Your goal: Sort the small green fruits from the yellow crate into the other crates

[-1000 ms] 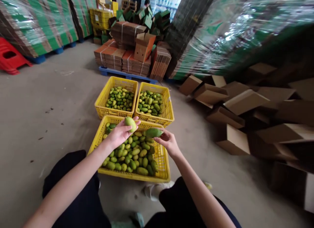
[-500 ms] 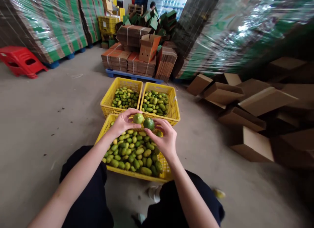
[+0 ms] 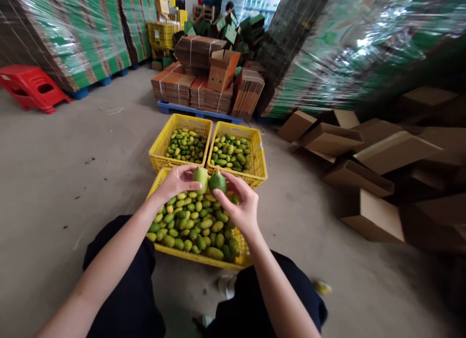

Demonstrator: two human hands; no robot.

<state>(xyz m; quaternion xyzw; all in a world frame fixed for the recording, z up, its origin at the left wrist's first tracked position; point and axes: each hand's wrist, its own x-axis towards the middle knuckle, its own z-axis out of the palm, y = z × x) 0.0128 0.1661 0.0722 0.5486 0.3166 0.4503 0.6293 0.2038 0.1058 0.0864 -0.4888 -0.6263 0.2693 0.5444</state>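
Note:
Between the thumb and fingers of my left hand (image 3: 180,181) is a pale green, oval fruit (image 3: 201,179). My right hand (image 3: 243,202) pinches a darker green fruit (image 3: 217,181) with a small stem nub on top. Both fruits are held side by side, close together and roughly upright, over the far part of the nearest yellow crate (image 3: 189,256). Many green and yellowish fruits (image 3: 198,226) of the same oval kind lie in that crate, below my hands. The exact kind of fruit is hard to tell.
Two more yellow crates of fruit, left (image 3: 156,156) and right (image 3: 262,168), stand just beyond. Flattened cartons (image 3: 207,95) sit on a blue pallet (image 3: 198,113). Open cardboard boxes (image 3: 374,221) lie at right, a red stool (image 3: 34,88) at left. A single fruit (image 3: 322,287) is on the floor.
Both fruits have been turned in my fingers from end-on to upright, so their long sides and the darker one's stem nub show. My hands have shifted slightly left.

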